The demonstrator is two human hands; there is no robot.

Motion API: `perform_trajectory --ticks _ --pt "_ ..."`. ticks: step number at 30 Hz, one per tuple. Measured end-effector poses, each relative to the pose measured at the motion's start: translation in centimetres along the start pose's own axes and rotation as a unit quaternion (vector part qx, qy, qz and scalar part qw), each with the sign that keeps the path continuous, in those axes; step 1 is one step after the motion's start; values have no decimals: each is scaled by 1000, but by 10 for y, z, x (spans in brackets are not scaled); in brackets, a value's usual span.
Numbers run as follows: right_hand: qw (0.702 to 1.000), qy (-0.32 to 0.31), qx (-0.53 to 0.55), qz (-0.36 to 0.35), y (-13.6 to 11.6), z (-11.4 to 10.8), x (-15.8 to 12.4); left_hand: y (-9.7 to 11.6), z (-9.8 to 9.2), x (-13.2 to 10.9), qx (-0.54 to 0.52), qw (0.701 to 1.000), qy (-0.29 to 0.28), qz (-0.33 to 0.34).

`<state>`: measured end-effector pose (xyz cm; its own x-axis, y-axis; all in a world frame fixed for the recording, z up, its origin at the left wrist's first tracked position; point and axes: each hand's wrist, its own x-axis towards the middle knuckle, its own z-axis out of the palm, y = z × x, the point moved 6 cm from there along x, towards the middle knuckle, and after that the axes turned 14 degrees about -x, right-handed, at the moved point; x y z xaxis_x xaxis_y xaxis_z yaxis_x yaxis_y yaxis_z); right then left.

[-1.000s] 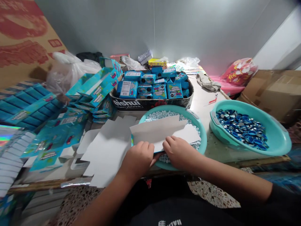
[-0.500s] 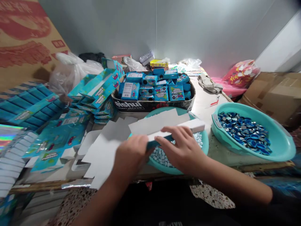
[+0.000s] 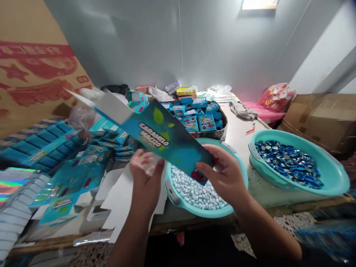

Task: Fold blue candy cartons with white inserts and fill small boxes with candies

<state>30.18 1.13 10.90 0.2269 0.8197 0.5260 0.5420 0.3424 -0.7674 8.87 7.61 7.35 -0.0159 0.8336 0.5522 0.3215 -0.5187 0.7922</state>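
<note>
My right hand (image 3: 224, 172) grips the lower right end of a blue cardboard display box (image 3: 178, 148) lettered "CARAMELO MACIZO". The box is tilted, its far end raised to the upper left with white inner flaps spread. Just below its left part is my left hand (image 3: 146, 167), fingers apart, holding nothing; whether it touches the card I cannot tell. Beneath the box stands a turquoise basin (image 3: 213, 213) of small pale candies (image 3: 194, 191). White cut card sheets (image 3: 118, 200) lie left of the basin.
Another turquoise basin (image 3: 330, 172) at right holds blue and silver tins. Behind, a black-rimmed tray (image 3: 221, 133) is heaped with small blue boxes (image 3: 207, 121). Folded blue cartons (image 3: 62, 196) and filled display boxes (image 3: 41, 148) crowd the left. A grey cloth (image 3: 243, 110) lies at the back right.
The card box has been lifted and turned, so its printed blue side now faces me. My left hand has let go of it and opened; my right hand still holds its end.
</note>
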Motion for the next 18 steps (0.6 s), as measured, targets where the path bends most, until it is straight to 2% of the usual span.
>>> perform_trajectory --ticks 2,3,4,5,6,8,9,10,14,18 --pt "993 2 -113 -31 3 -17 -2 14 -28 -9 39 990 117 75" --pt "985 -25 -162 -59 5 -22 -4 27 -37 -16 70 977 145 141" --pt "973 -61 -202 -91 7 -24 -8 42 -39 -24 104 963 130 213" --pt "959 -102 -235 -124 9 -24 -12 54 -33 -31 138 951 70 267" --pt "943 -142 -262 -151 11 -22 -18 61 -21 -38 163 943 -19 290" --pt "908 -204 -315 -189 17 -15 -30 62 7 -50 180 924 -202 270" --pt "890 -225 -343 -198 20 -11 -35 60 18 -55 177 916 -263 247" --pt "874 -239 -372 -203 23 -8 -40 57 27 -58 174 911 -300 225" --pt "820 -259 -464 -214 31 3 -50 39 43 -53 219 905 -329 155" --pt "800 -244 -507 -208 35 7 -51 28 54 -45 263 879 -372 141"
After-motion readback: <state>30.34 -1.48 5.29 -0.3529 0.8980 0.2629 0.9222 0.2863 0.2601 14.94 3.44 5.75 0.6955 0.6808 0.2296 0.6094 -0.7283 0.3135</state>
